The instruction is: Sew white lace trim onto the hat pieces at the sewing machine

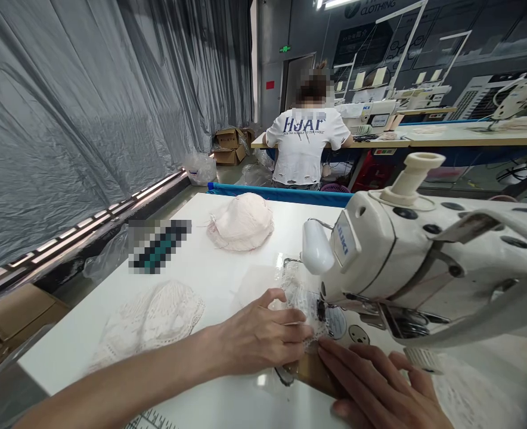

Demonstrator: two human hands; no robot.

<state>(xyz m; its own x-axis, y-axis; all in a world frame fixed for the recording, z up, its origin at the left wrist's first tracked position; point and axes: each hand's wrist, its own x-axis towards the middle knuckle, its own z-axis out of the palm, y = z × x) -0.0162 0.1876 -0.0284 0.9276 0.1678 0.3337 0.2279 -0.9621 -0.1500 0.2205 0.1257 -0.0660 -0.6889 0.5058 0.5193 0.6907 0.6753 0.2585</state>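
A piece of white lace fabric [295,293] lies under the needle area of a white sewing machine [406,250]. My left hand [266,330] is on the lace left of the presser foot [321,310], its fingers curled down onto the fabric. Flat on the machine bed, my right hand [375,381] stretches its fingers toward the near edge of the lace, fingertips touching it. Beneath both hands shows a brown plate [312,372]. What lies under the fingertips is hidden.
A pale pink fabric cup [241,221] and white eyelet fabric [156,316] lie on the white table [210,351]. A blurred-out item [160,245] is near its left edge. Ahead, a person [310,137] sits at another bench. Cardboard boxes [19,328] stand lower left.
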